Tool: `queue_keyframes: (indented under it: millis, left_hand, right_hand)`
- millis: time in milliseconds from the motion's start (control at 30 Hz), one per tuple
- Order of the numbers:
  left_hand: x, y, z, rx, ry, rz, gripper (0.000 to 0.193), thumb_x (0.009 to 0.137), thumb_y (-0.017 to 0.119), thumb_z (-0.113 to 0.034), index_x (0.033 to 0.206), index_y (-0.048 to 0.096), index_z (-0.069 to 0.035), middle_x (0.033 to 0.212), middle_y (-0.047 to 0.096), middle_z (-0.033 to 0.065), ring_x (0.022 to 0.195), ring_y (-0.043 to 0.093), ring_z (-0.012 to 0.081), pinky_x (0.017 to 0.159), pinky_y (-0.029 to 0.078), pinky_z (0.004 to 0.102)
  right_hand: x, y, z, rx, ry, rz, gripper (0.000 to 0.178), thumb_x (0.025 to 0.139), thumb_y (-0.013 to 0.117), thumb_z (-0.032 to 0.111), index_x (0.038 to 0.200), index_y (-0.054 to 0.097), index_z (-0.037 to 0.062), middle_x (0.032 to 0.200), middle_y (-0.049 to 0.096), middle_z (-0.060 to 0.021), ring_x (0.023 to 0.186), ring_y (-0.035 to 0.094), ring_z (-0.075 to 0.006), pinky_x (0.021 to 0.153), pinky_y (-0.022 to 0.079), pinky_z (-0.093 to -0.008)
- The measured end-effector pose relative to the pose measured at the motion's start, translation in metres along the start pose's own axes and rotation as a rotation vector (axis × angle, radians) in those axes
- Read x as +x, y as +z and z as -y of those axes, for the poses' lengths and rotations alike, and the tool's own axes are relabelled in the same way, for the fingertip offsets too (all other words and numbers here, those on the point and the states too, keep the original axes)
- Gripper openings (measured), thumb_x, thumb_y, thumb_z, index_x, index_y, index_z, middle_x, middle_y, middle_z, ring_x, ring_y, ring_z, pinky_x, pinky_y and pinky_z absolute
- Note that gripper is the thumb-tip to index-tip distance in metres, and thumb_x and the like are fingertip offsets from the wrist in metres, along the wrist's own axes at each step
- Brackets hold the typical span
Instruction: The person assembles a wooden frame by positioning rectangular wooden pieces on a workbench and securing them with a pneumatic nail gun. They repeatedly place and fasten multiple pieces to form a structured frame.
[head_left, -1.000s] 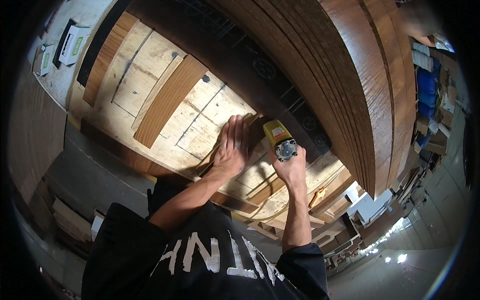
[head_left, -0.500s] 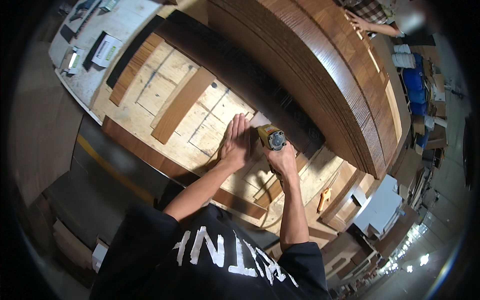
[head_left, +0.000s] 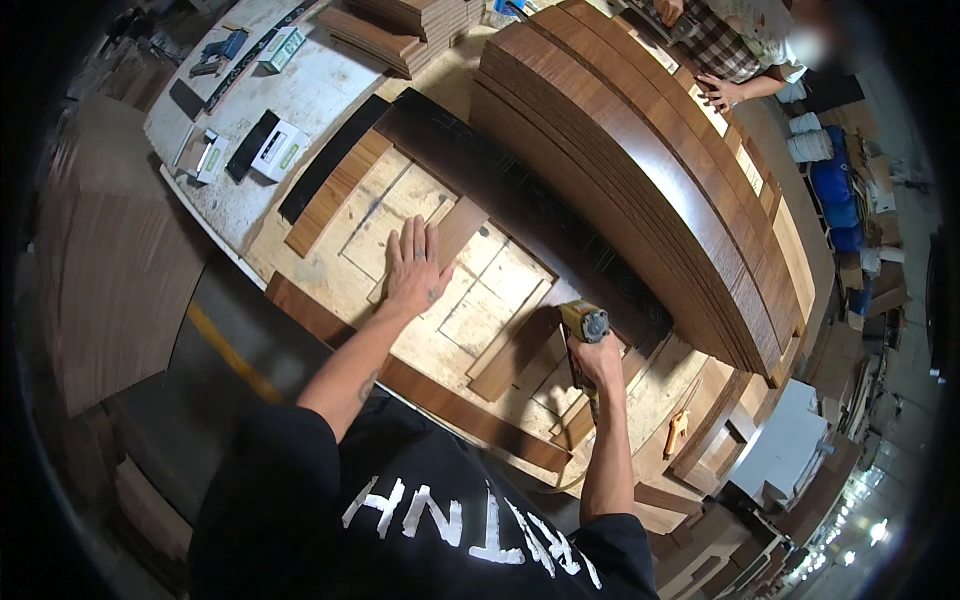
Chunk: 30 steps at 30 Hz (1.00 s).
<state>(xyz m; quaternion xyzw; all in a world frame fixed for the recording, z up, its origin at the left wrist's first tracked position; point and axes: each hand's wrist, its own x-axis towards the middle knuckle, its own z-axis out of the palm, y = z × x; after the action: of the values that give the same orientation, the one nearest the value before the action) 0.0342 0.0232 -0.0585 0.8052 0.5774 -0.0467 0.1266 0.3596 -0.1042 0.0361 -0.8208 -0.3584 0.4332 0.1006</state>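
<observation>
My left hand (head_left: 415, 268) rests with spread fingers on a short wooden slat (head_left: 461, 228), which lies across a pale plywood surface (head_left: 400, 190) marked with dark lines. In my right hand (head_left: 600, 362) is a yellow and grey nail gun (head_left: 582, 322), its head by the far end of a second slat (head_left: 505, 362), whose shadowed side faces it. A third slat (head_left: 578, 424) lies partly behind the gun and forearm. Beyond the slats runs a long dark board (head_left: 520, 205); a brown board (head_left: 470, 415) runs along the near edge. Another slat (head_left: 340, 195) lies at the left end.
A tall stack of curved brown panels (head_left: 640, 160) stands at the far right. A co-worker's hand (head_left: 718, 94) rests beyond it. White boxes (head_left: 281, 150) lie at the left, more stacked boards (head_left: 390, 35) behind. An orange-yellow tool (head_left: 676, 432) lies at the right.
My left hand has left the spot beside the nail gun and moved left onto another slat, its fingers now spread. The gun has shifted slightly right and nearer; the whole view has shifted.
</observation>
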Motion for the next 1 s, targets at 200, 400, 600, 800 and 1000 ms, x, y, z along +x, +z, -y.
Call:
queue_keyframes:
  millis: [200,400,600,800,1000]
  left_hand:
    - [0.004,-0.003,0.002,-0.099,0.076,0.006,0.088,0.101,0.051,-0.050,0.156,0.021,0.012,0.166,0.011,0.0340,0.157,0.005,0.0436,0.128,0.001,0.0534]
    - [0.006,0.002,0.007,-0.204,0.099,0.031,0.088,0.102,0.051,-0.047,0.155,0.019,0.015,0.165,0.010,0.0357,0.156,0.007,0.0456,0.128,0.005,0.0534]
    - [0.010,0.002,0.015,-0.356,0.102,0.032,0.078,0.102,0.047,-0.037,0.157,0.019,0.010,0.164,0.014,0.0347,0.155,0.011,0.0469,0.128,0.007,0.0530]
    - [0.011,-0.002,0.014,-0.268,0.122,0.069,0.064,0.102,0.043,-0.029,0.158,0.030,0.001,0.162,0.020,0.0375,0.153,0.017,0.0500,0.127,0.011,0.0560]
    - [0.006,0.010,0.013,-0.038,0.159,0.135,0.081,0.101,0.049,-0.050,0.160,0.028,0.001,0.163,0.011,0.0390,0.155,0.006,0.0498,0.127,0.003,0.0566]
  right_hand:
    - [-0.013,0.010,0.048,-0.162,0.174,-0.071,0.039,0.080,0.070,0.023,0.108,0.072,-0.0049,0.099,0.074,-0.0269,0.097,0.073,-0.0371,0.086,0.056,-0.0439]
    - [-0.001,0.041,0.123,-0.094,-0.015,-0.067,0.035,0.080,0.078,0.022,0.099,0.074,-0.0075,0.088,0.075,-0.0254,0.084,0.076,-0.0341,0.075,0.058,-0.0397]
    - [0.031,0.074,0.167,-0.180,-0.122,-0.033,0.038,0.084,0.074,0.023,0.110,0.072,-0.0048,0.096,0.076,-0.0199,0.085,0.073,-0.0285,0.078,0.058,-0.0397]
    - [0.049,0.074,0.210,-0.195,-0.168,-0.014,0.038,0.082,0.076,0.022,0.111,0.073,-0.0033,0.099,0.076,-0.0216,0.084,0.073,-0.0350,0.079,0.057,-0.0413]
    - [0.061,0.073,0.217,-0.126,-0.099,0.046,0.037,0.081,0.078,0.020,0.107,0.073,-0.0069,0.092,0.076,-0.0213,0.082,0.074,-0.0314,0.077,0.058,-0.0382]
